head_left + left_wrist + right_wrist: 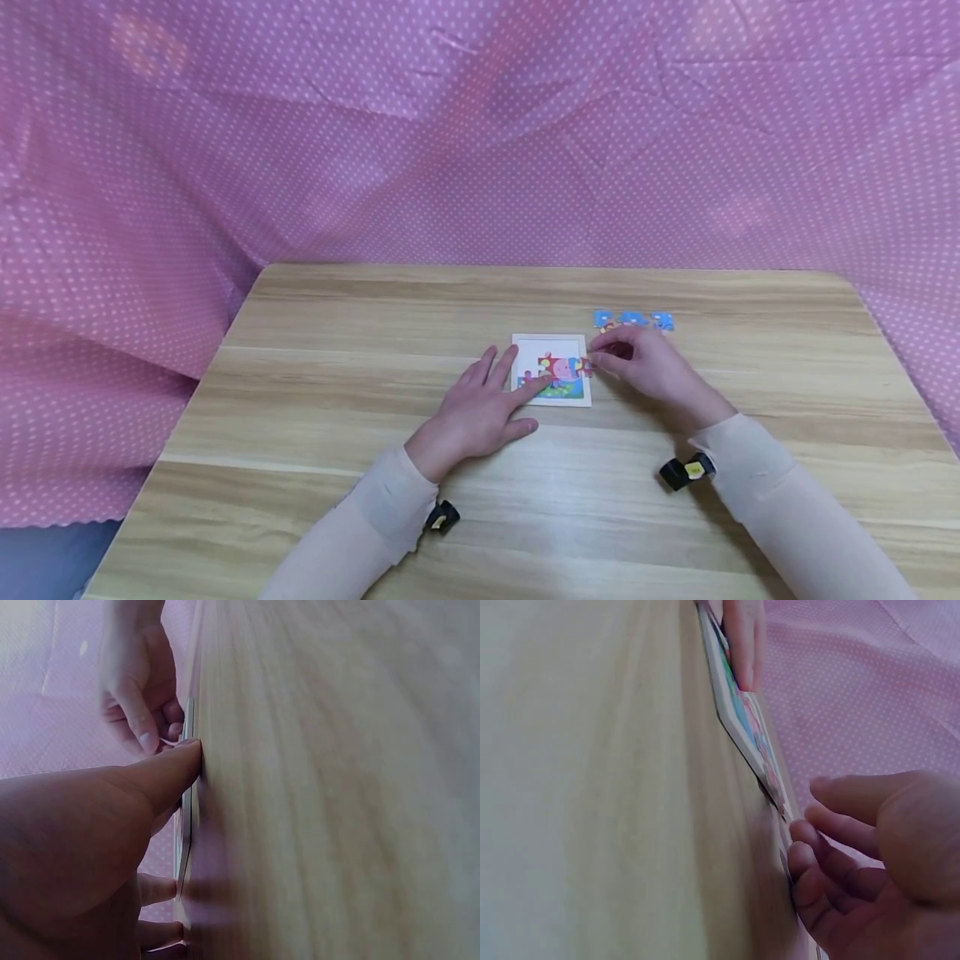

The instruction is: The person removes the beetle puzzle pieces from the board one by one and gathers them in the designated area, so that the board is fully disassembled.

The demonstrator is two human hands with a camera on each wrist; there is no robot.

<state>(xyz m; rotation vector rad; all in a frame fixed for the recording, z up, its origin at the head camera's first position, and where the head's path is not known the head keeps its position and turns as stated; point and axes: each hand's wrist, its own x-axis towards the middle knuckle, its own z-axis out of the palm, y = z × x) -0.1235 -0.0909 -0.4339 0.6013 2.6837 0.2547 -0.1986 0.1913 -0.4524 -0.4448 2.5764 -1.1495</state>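
left hand (pixel 476 410), apart from the right: fingers spread, forefinger on the joined pieces (pixel 564 370) inside the white tray (pixel 551 346). right hand (pixel 654 367): thumb and finger pinching one puzzle piece (pixel 585 367) at the tray's right rim. blue-topped pieces (pixel 633 318), loose on the table (pixel 300 400) beyond. for a clean fit, i would hold the piece level, match tab to socket, then press evenly, neighbours pinned.
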